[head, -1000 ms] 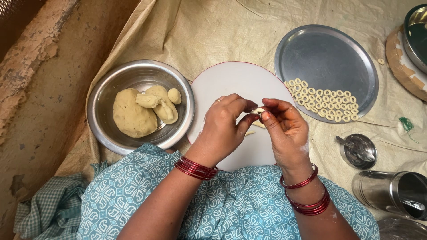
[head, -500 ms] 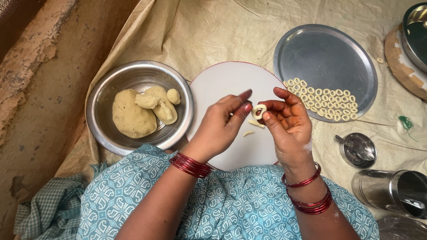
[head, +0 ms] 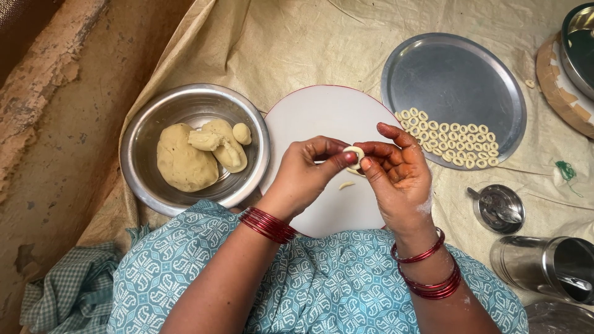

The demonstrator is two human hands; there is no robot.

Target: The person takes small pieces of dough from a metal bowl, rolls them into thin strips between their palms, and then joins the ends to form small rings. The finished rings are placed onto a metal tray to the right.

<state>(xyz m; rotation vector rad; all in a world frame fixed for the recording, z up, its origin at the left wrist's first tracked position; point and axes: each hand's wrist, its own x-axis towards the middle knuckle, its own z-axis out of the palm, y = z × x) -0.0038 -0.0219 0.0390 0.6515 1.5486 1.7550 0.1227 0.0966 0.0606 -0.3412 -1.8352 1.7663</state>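
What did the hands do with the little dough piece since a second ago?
The left hand and right hand bent the thin pale dough strip into a small closed ring, pinched between the fingertips. The steel bowl of dough lumps and round steel plate of rings stayed put.

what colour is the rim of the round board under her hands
Red: a thin red edge runs round the white round board, seen best along its top in the head view.

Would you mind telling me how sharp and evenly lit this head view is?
Head view: soft, even light, no hard shadows; mild glare on the steel bowl and round tray; both hands, left hand and right hand, and the dough ring are sharp.
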